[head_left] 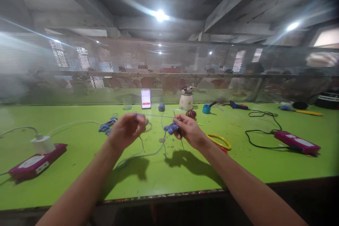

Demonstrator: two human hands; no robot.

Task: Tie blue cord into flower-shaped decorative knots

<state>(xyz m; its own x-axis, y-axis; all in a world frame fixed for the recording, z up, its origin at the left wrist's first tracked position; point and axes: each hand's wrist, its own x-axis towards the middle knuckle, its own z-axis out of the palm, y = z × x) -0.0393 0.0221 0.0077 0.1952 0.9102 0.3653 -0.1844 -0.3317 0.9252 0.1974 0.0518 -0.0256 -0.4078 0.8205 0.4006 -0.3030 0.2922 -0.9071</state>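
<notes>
My right hand (pixel 189 130) is closed round a thin crochet hook (pixel 182 144) and a small blue crocheted piece (pixel 171 128), held above the green table. A blue yarn strand (pixel 159 116) stretches level from near the hook to my left hand (pixel 127 129). The left fingers are curled on that yarn, their tips a little blurred by motion. More loose yarn (pixel 148 154) trails over the table between and below the hands. Past my left wrist lie several blue crocheted pieces (pixel 106 127). A small blue yarn ball (pixel 161 107) sits farther back.
On the green table (pixel 79 187), power strips stand left (pixel 37 162) and right (pixel 296 142). A lit phone (pixel 146 99), clear cup (pixel 127 103), lidded jug (pixel 186 99), multicoloured yarn ball (pixel 191 114) and teal pot (pixel 206 108) are behind. A yellow ring (pixel 225 143) lies by my right forearm.
</notes>
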